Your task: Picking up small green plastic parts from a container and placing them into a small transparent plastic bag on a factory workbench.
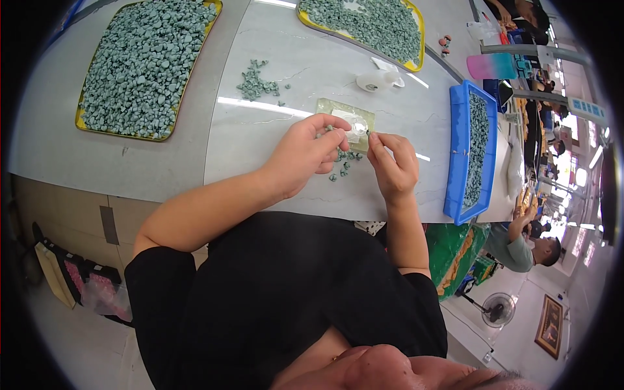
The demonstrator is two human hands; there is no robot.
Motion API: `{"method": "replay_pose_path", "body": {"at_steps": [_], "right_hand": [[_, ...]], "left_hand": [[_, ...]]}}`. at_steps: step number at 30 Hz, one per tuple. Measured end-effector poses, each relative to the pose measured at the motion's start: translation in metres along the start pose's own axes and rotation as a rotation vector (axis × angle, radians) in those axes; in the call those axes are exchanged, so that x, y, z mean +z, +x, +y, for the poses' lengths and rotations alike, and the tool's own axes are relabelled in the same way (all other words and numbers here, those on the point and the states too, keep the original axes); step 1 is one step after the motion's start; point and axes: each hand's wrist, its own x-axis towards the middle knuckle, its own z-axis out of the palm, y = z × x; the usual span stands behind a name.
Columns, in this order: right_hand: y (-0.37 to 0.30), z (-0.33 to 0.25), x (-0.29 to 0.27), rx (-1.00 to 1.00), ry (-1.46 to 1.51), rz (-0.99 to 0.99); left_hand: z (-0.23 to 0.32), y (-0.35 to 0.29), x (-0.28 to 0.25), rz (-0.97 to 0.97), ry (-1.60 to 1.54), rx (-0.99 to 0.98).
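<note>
My left hand (pixel 299 153) is curled over the near left side of a pale green slab (pixel 330 106) with a white patch on it. Small grey-green pieces (pixel 329 128) show between its thumb and fingers. At the slab's right edge, my right hand (pixel 398 170) pinches one tiny dark green piece (pixel 369 132) between thumb and fingertips. A few loose green pieces (pixel 344 170) lie on the table below the slab, between the hands. Beyond it stands a white squeeze bottle (pixel 376 80). What the pieces are exactly is too small to tell.
Yellow-rimmed trays full of green pieces lie at the left (pixel 143 71) and far middle (pixel 364 26). A small heap (pixel 257 84) sits between them. To the right is a blue bin (pixel 459 149) of pieces. A pink-and-teal cup (pixel 491 66) and a co-worker (pixel 520 250) are farther right.
</note>
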Motion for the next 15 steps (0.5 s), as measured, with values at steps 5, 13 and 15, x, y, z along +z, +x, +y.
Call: {"method": "replay_pose_path", "body": {"at_steps": [5, 13, 15], "right_hand": [[0.004, -0.003, -0.002, -0.024, -0.020, -0.056], [0.001, -0.010, -0.002, 0.092, 0.139, -0.004], [-0.001, -0.016, -0.003, 0.482, 0.334, 0.065]], "left_hand": [[0.000, 0.001, -0.003, -0.004, -0.022, -0.017], [0.000, -0.001, -0.001, -0.013, 0.024, 0.043], [-0.001, -0.001, -0.001, 0.008, 0.031, 0.065]]}}
